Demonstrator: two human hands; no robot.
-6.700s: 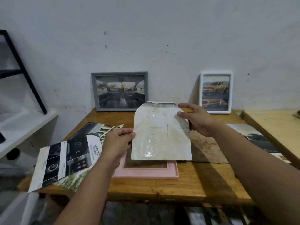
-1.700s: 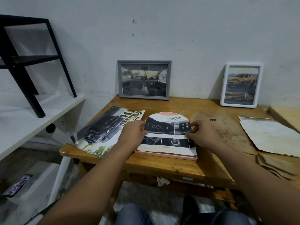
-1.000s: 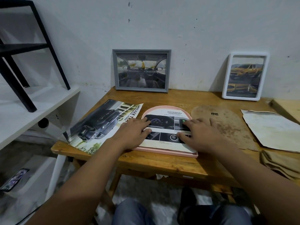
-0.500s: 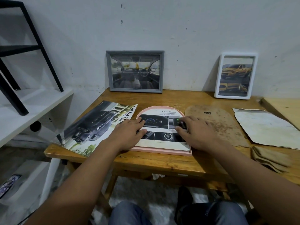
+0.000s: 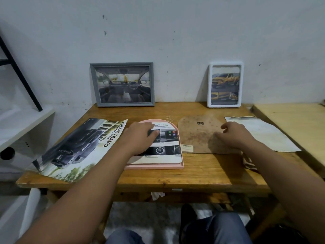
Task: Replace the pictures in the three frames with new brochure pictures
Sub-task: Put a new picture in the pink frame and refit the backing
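Pink frame (image 5: 154, 166), arch-topped, lies face down near the front edge of the wooden table (image 5: 202, 171) with a cut brochure picture (image 5: 163, 154) seated in its recess; the left hand (image 5: 140, 136) presses flat on that picture with straight fingers, grasping nothing. The right hand (image 5: 233, 134) rests with loosely bent fingers on the brown arch-shaped backing board (image 5: 197, 136) just right of the frame, gripping nothing. Against the wall lean a grey frame (image 5: 122, 84) and a white frame (image 5: 225, 85), both showing car pictures, while an open car brochure (image 5: 79, 148) lies at the left and an old paper sheet (image 5: 263, 134) at the right.
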